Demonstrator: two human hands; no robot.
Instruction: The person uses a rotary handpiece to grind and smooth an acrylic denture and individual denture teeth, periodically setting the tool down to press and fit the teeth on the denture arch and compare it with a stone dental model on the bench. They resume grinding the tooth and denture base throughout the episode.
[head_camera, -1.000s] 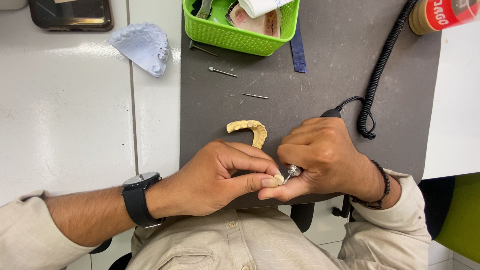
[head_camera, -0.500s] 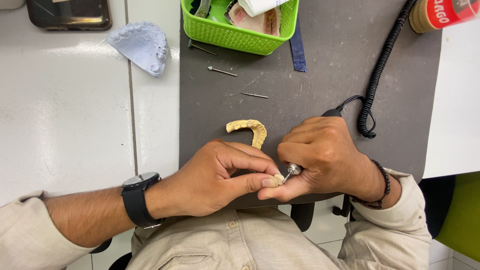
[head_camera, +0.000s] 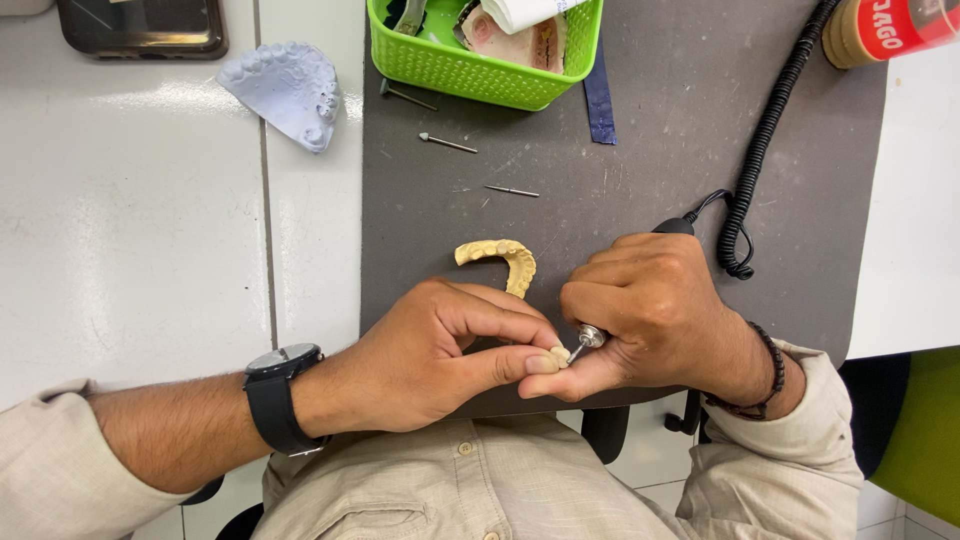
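Your left hand (head_camera: 430, 350) pinches a tooth piece (head_camera: 558, 356); your right hand (head_camera: 650, 315) grips the handpiece (head_camera: 588, 338) (yellow cast (head_camera: 500, 260) just beyond, mat's near edge).

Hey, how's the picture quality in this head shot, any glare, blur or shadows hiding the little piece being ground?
Head view: sharp overall, lit evenly from above. Soft glare streaks the glossy white table; the dark mat shows none. The small pale piece pinched in the left hand is clear but tiny, partly covered by fingertips. The rotary tool's tip in the right hand is readable, with only faint shadow under both hands.
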